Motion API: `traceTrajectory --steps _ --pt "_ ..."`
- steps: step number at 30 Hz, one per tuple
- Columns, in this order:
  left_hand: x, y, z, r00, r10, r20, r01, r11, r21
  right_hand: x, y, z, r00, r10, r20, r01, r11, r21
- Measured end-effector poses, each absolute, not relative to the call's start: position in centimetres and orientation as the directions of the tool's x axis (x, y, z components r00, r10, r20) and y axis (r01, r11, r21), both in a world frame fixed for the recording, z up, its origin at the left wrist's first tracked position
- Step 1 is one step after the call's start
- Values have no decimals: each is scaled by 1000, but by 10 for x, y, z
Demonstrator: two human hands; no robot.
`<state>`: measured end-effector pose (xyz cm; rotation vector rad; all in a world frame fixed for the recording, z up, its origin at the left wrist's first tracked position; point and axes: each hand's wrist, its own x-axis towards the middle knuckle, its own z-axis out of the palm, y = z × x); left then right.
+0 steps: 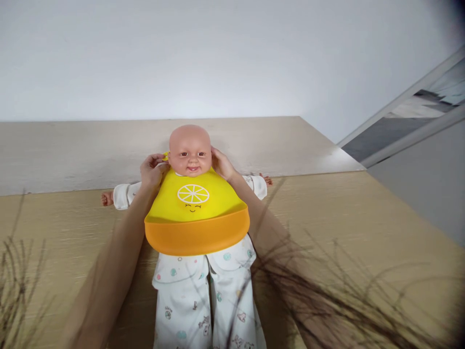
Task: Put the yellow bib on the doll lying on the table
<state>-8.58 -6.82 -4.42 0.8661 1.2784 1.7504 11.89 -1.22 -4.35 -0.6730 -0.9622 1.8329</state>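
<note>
On the light wood tabletop [363, 228] a baby doll [190, 150] lies on its back, head toward the white wall [218, 53], arms spread out to both sides. Doll wears white printed pyjamas [189, 295] with small coloured motifs; trousers run down to the bottom edge of the frame. Over its chest sits a silicone bib [194, 213], yellow upper part with a white lemon-slice print and a small smiley, orange catch pocket curling up along the lower edge. Bib neck end is tucked up under the doll's chin.

Left hand [151, 170] is at the doll's neck on the viewer's left side, fingers curled and pinching the yellow bib strap tab [166, 156] that pokes up just beside the doll's ear. Right hand [222, 165] is on the other side of the neck, fingers bent in against the side of the head and the bib's top edge; the strap end on that side is hidden behind the head, so cannot tell whether the fingers grasp it or just press against it. Both forearms run up from the bottom of the frame, flanking the bib and touching its sides.

Doll's small hands stick out of the sleeve cuffs, well apart from the person's hands. Blurred dark hair strands [308, 291] hang across the lower corners of the view. Grey angled frame [410, 121] at far right, beyond the table edge.
</note>
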Motion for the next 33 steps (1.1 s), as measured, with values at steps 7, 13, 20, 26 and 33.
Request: traceTrajectory --steps 7,13,20,26,33 --pt "-85 -70 -42 -519 854 45 -146 -140 979 119 -14 -42 -415 908 -52 -478 -266 -837" --pt "-86 -68 -42 -528 849 21 -173 -132 976 120 -12 -44 -429 901 -65 -470 -284 -836" --pt "-83 -70 -38 -551 834 34 -54 -77 996 119 -13 -42 -435 898 -68 -465 -289 -837" --pt "-83 -70 -40 -588 809 2 -48 -37 998 119 -14 -40 -435 897 -79 -458 -296 -838" --pt "-82 -71 -37 -624 778 -74 -108 8 994 120 -12 -43 -404 915 -21 -443 -215 -870"
